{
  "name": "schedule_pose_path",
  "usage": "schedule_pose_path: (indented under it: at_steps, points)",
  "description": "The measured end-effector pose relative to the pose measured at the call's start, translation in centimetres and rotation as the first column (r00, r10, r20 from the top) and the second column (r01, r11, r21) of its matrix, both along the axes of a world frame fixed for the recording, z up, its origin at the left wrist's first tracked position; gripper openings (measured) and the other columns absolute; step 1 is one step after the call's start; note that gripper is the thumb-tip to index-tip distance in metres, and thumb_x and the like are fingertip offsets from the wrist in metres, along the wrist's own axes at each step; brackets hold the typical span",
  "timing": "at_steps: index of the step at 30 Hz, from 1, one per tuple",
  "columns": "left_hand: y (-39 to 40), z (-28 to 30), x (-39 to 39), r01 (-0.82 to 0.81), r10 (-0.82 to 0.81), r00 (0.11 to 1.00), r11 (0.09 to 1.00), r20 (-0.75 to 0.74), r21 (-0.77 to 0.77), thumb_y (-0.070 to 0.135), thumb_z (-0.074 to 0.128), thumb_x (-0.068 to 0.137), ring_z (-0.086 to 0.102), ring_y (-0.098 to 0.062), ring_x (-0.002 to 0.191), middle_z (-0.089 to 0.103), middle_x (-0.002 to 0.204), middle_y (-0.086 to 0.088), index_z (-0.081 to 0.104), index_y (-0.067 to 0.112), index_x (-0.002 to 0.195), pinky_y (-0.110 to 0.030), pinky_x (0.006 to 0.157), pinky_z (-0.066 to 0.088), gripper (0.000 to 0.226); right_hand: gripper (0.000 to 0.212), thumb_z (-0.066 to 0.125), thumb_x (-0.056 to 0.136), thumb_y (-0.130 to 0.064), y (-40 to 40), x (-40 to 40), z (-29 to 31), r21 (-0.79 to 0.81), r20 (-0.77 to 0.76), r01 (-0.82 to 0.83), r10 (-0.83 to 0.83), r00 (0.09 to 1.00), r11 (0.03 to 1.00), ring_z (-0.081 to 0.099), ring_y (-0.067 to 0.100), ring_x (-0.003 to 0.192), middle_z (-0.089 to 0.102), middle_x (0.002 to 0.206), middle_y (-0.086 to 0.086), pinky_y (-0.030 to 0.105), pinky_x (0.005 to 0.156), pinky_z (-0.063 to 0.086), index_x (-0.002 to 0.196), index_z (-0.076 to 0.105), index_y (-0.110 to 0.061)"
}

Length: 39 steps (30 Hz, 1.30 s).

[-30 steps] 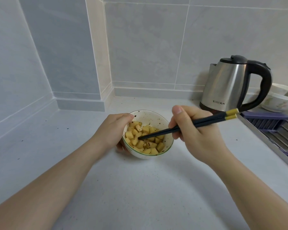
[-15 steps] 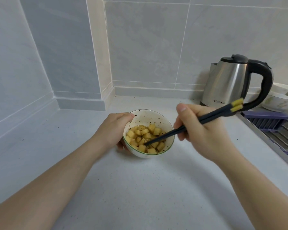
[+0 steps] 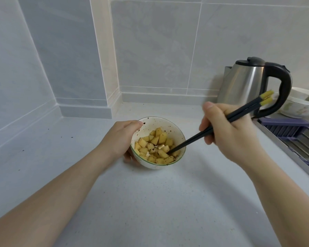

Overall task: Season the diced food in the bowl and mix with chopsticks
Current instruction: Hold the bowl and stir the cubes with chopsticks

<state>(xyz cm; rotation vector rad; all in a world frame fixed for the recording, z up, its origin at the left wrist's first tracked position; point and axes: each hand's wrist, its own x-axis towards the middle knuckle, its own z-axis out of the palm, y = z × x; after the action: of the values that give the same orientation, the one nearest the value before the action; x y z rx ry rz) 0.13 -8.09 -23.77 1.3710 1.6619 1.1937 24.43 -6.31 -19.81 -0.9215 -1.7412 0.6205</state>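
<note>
A small white speckled bowl (image 3: 161, 124) with a green rim line stands on the pale counter. It holds yellow diced food (image 3: 156, 146) flecked with dark seasoning. My left hand (image 3: 120, 139) grips the bowl's left side, thumb at the rim and fingers curled under it. My right hand (image 3: 228, 132) holds a pair of dark chopsticks (image 3: 239, 112) with yellow ends. Their tips dip into the diced food at the bowl's right side.
A steel electric kettle (image 3: 246, 82) with a black handle stands at the back right. Beyond it sits a white patterned dish (image 3: 300, 106). A sink with a purple rack (image 3: 291, 129) runs along the right edge. Tiled walls close the left and back.
My right hand has drawn back to the right and tilted the chopsticks steeper, moving their tips from the bowl's middle to its right side. The food has shifted. My left hand stays on the bowl.
</note>
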Motion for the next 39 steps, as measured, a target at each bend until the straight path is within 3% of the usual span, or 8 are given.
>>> schedule_pose_path:
  at_steps: [6,12,15,23,27,32,36,39]
  points:
    - [0.2,-0.3,-0.3,0.012,-0.012,1.000,1.000,0.009,-0.019,0.037,0.047,0.104,0.065,-0.024,0.051,0.073,0.067,-0.014,0.075,0.011,0.089,-0.030,0.048,0.047,0.041,0.047,0.045,0.107,-0.030,-0.6,-2.2,-1.9,0.047,0.007,-0.117,0.117,0.993,0.992,0.056,0.009,0.049,0.065,0.059,0.009,0.025,0.050,0.046,0.070,0.066,-0.008]
    - [0.5,-0.5,-0.6,0.016,-0.016,1.000,1.000,-0.004,-0.002,0.035,0.048,0.104,0.064,-0.020,0.052,0.075,0.078,-0.020,0.072,0.002,0.092,-0.028,0.046,0.045,0.043,0.052,0.047,0.107,-0.026,0.5,0.2,0.0,0.062,-0.181,0.075,-0.062,0.981,0.995,0.051,0.011,0.043,0.059,0.056,0.016,0.019,0.046,0.040,0.062,0.064,-0.006]
    - [0.5,-0.4,-0.6,0.016,-0.016,1.000,1.000,-0.009,0.001,0.036,0.048,0.104,0.063,-0.022,0.052,0.074,0.079,-0.023,0.072,0.001,0.093,-0.027,0.046,0.045,0.043,0.053,0.047,0.106,-0.023,0.7,1.1,0.7,0.024,-0.157,0.091,-0.087,0.984,0.996,0.050,0.014,0.041,0.055,0.053,0.018,0.019,0.045,0.041,0.059,0.062,-0.004]
    - [0.1,-0.2,-0.3,0.037,-0.037,0.999,0.999,0.031,-0.020,0.036,0.047,0.104,0.065,-0.030,0.050,0.074,0.074,-0.023,0.076,0.014,0.085,-0.031,0.045,0.046,0.041,0.050,0.046,0.106,-0.034,-0.7,-2.0,-1.5,-0.054,-0.008,-0.140,0.139,0.990,0.989,0.053,0.010,0.043,0.064,0.055,0.011,0.020,0.044,0.043,0.068,0.065,-0.007]
    - [0.1,-0.2,-0.3,0.034,-0.034,0.999,0.999,0.021,-0.021,0.036,0.047,0.104,0.065,-0.031,0.052,0.074,0.073,-0.023,0.077,0.012,0.088,-0.032,0.046,0.047,0.042,0.048,0.045,0.107,-0.030,-0.3,-2.2,-2.0,0.091,0.011,-0.073,0.073,0.997,0.993,0.056,0.011,0.049,0.064,0.058,0.008,0.026,0.048,0.045,0.069,0.066,-0.010]
    - [0.3,-0.3,-0.5,0.035,-0.034,0.999,0.999,0.017,-0.020,0.035,0.048,0.103,0.064,-0.029,0.052,0.071,0.081,-0.030,0.072,0.000,0.096,-0.028,0.042,0.046,0.043,0.053,0.047,0.108,-0.026,0.4,0.0,-0.2,0.052,-0.163,0.045,-0.036,0.986,0.998,0.050,0.009,0.041,0.060,0.052,0.014,0.017,0.046,0.039,0.061,0.063,-0.007]
    - [0.4,-0.5,-0.6,0.031,-0.031,1.000,0.999,-0.002,-0.011,0.035,0.047,0.104,0.064,-0.025,0.053,0.072,0.078,-0.028,0.070,-0.001,0.094,-0.028,0.044,0.045,0.044,0.055,0.046,0.107,-0.022,0.5,1.1,0.5,0.044,-0.169,-0.053,0.060,0.984,0.998,0.049,0.018,0.040,0.055,0.047,0.012,0.018,0.045,0.040,0.056,0.060,-0.009]
    - [0.4,-0.5,-0.5,0.022,-0.022,1.000,1.000,-0.020,-0.017,0.037,0.046,0.105,0.064,-0.019,0.052,0.072,0.067,-0.016,0.070,0.002,0.092,-0.030,0.049,0.046,0.044,0.055,0.047,0.105,-0.029,-0.2,0.1,0.1,-0.070,-0.089,-0.108,0.101,0.991,0.992,0.049,0.013,0.040,0.057,0.046,0.012,0.016,0.044,0.038,0.055,0.062,-0.011]
